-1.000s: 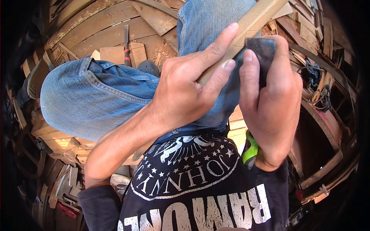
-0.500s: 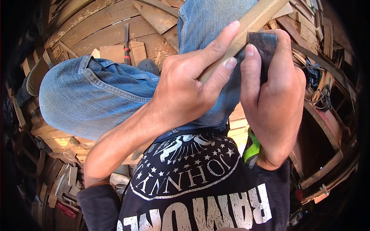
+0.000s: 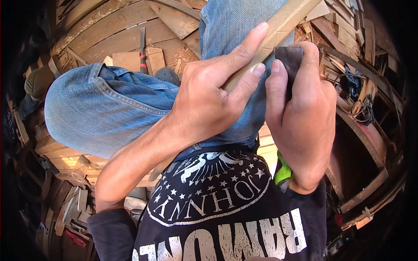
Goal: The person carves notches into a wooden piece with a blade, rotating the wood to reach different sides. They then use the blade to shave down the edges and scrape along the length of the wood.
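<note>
My left hand (image 3: 213, 85) is wrapped round a long wooden stick (image 3: 289, 19), with the index finger stretched along it and the thumb below. The stick runs slantwise over my thigh, and pencil-thin marks or shallow cuts show on its face just past my fingertips. Between thumb and curled fingers, my right hand (image 3: 300, 108) grips a flat dark metal blade (image 3: 289, 55). The blade's broad end lies against or very near the stick's lower edge; contact is hard to make out. Its other end is hidden in my palm.
My jeans-clad knee (image 3: 74, 108) is at the left. On the plank floor (image 3: 117, 37) lies a tool with a red-banded handle (image 3: 143, 61), near wood offcuts (image 3: 156, 58) and a dark clog (image 3: 167, 75). Scrap wood and a coiled cable (image 3: 363, 108) crowd the right.
My right hand and the blade have shifted a little left and down, toward my body, exposing more of the marks on the stick. My left hand has barely moved.
</note>
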The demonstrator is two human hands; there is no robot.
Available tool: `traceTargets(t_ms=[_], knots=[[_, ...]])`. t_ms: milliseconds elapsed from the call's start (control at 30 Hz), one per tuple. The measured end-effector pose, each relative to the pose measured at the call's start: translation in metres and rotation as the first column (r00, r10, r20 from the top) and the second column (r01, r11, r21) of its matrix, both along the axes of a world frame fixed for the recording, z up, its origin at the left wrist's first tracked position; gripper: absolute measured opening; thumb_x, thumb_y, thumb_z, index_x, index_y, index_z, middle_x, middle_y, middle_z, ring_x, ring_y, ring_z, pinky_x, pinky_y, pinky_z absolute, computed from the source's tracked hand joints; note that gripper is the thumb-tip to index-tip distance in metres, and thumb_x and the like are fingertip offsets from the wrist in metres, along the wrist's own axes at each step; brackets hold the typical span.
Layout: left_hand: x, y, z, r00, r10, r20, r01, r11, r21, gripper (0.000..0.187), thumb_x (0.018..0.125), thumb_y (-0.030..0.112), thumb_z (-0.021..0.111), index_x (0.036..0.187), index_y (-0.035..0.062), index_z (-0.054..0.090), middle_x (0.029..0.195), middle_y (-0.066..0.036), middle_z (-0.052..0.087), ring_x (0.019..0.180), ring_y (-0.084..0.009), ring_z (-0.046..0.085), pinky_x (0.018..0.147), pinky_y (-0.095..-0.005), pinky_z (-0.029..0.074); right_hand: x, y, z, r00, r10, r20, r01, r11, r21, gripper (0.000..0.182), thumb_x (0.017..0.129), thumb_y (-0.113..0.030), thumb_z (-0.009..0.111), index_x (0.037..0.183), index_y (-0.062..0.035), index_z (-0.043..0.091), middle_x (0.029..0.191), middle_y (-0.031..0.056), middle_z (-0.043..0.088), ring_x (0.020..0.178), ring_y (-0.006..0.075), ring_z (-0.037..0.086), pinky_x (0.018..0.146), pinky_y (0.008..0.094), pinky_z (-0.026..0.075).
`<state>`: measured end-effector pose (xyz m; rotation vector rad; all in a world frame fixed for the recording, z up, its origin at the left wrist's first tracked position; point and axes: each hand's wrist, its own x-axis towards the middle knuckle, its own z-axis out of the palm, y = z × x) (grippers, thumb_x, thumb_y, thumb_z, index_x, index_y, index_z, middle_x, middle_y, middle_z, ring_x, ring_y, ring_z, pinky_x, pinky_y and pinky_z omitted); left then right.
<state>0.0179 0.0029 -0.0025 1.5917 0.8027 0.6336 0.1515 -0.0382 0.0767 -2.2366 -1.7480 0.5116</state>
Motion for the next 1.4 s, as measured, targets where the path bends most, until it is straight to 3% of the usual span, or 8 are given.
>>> traceTargets(t_ms=[267, 333, 400, 667, 1000, 1200, 1267, 1400], knots=[[-0.005, 0.009, 0.013, 0.999, 0.011, -0.034, -0.012, 1.0, -0.009, 0.054, 0.097, 0.008, 0.064, 0.148, 0.0033, 0.046, 0.099, -0.006, 0.071, 0.079, -0.0079, 0.063, 0.075, -0.0228, 0.051, 0.008, 0.0, -0.003, 0.983, -0.034, -0.183, 0.056, 0.991, 0.12, 0.02, 0.094, -0.005, 0.063, 0.109, 0.0023, 0.052, 0.068, 0.0174, 0.065, 0.06, 0.0329, 0.068, 0.053, 0.0377, 0.051], [-0.002, 0.024, 0.025, 0.993, 0.122, -0.01, -0.121, 0.991, 0.053, 0.055, 0.093, 0.015, 0.069, 0.142, 0.0007, 0.051, 0.078, -0.021, 0.068, 0.064, -0.0251, 0.07, 0.061, -0.0331, 0.054, 0.009, 0.003, 0.004, 0.879, -0.194, -0.436, 0.245, 0.967, 0.064, 0.031, 0.091, -0.008, 0.072, 0.114, -0.0008, 0.053, 0.067, 0.0144, 0.067, 0.063, 0.0265, 0.072, 0.056, 0.0334, 0.053], [-0.002, 0.044, 0.048, 0.971, 0.236, 0.043, -0.231, 0.967, -0.103, 0.051, 0.099, 0.014, 0.064, 0.145, -0.0023, 0.048, 0.077, 0.002, 0.058, 0.066, -0.0022, 0.049, 0.058, -0.0188, 0.042, 0.006, 0.012, 0.015, 0.822, -0.142, -0.551, 0.233, 0.967, 0.099, 0.037, 0.087, -0.009, 0.077, 0.114, -0.0008, 0.054, 0.067, 0.01, 0.067, 0.06, 0.0192, 0.069, 0.055, 0.0315, 0.051], [0.023, 0.146, 0.17, 0.845, 0.261, 0.467, -0.312, 0.95, 0.034, 0.03, 0.102, 0.021, 0.062, 0.118, -0.0034, 0.063, 0.072, 0.0, 0.058, 0.051, -0.0021, 0.047, 0.041, -0.0201, 0.035, 0.0, 0.064, 0.077, 0.824, 0.402, -0.4, -0.303, 0.908, 0.289, 0.043, 0.077, -0.025, 0.086, 0.102, 0.003, 0.065, 0.053, 0.009, 0.062, 0.045, 0.0212, 0.064, 0.048, 0.0324, 0.049], [-0.017, 0.164, 0.207, 0.258, 0.41, 0.875, -0.703, 0.7, -0.121, 0.029, 0.104, 0.028, 0.054, 0.109, 0.0007, 0.049, 0.081, -0.008, 0.06, 0.053, -0.0156, 0.058, 0.05, -0.0293, 0.051, 0.091, 0.089, 0.141, 0.825, 0.56, 0.076, -0.565, 0.822, 0.077, 0.028, 0.062, -0.019, 0.082, 0.08, -0.005, 0.066, 0.056, 0.0082, 0.063, 0.051, 0.026, 0.066, 0.052, 0.0361, 0.051], [-0.139, 0.136, 0.093, 0.311, 0.871, 0.38, -0.949, 0.309, 0.068, 0.033, 0.094, 0.012, 0.067, 0.117, -0.0046, 0.051, 0.103, -0.013, 0.064, 0.093, -0.0193, 0.065, 0.082, -0.0274, 0.053, 0.151, 0.088, 0.113, 0.826, 0.545, 0.145, -0.482, 0.816, -0.32, 0.028, 0.053, -0.018, 0.075, 0.078, -0.0067, 0.071, 0.065, 0.0136, 0.063, 0.066, 0.0331, 0.062, 0.069, 0.0406, 0.049], [-0.18, 0.106, 0.028, 0.344, 0.937, -0.056, -0.887, 0.344, 0.309, 0.09, 0.085, 0.025, 0.076, 0.142, -0.0213, 0.024, 0.137, -0.031, 0.045, 0.129, -0.037, 0.048, 0.114, -0.04, 0.032, 0.165, 0.083, 0.081, 0.718, 0.628, 0.301, -0.574, 0.778, -0.253, 0.032, 0.055, -0.017, 0.076, 0.085, -0.0078, 0.071, 0.075, 0.0145, 0.063, 0.076, 0.0346, 0.061, 0.072, 0.0428, 0.048], [-0.155, 0.053, 0.023, 0.522, 0.674, -0.523, 0.01, 0.608, 0.794, 0.051, 0.089, 0.015, 0.063, 0.136, -0.0028, 0.051, 0.138, -0.025, 0.05, 0.135, -0.0366, 0.044, 0.115, -0.0492, 0.023, 0.199, 0.094, 0.017, 0.653, 0.712, 0.257, -0.65, 0.701, -0.293, 0.036, 0.058, -0.016, 0.075, 0.094, -0.0108, 0.071, 0.074, 0.0145, 0.056, 0.079, 0.0366, 0.057, 0.072, 0.0444, 0.047]])
